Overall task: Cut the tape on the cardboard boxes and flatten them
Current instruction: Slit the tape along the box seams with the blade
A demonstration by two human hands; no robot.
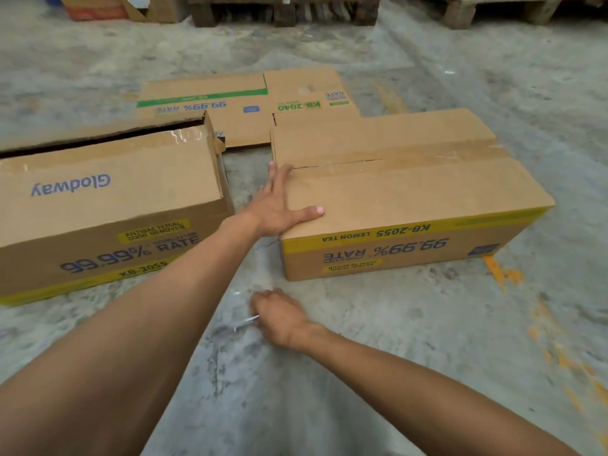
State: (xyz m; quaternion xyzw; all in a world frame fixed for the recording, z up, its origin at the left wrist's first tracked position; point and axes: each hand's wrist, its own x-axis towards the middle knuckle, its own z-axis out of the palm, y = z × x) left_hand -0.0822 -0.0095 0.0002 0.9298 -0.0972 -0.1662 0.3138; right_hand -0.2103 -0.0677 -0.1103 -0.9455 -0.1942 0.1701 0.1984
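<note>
Resting flat, fingers spread, left hand presses the taped box at one o'clock; right hand pinches what looks like a blade.

A warehouse or storeroom: a stained grey concrete floor with worn orange paint marks, dark wooden pallets beyond the brown printed cardboard shipping boxes lying on that floor.

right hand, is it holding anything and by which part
The right hand grips a thin metal blade or cutter by its near end; the tip pokes out leftward. Blur hides exactly what the tool is.
</note>
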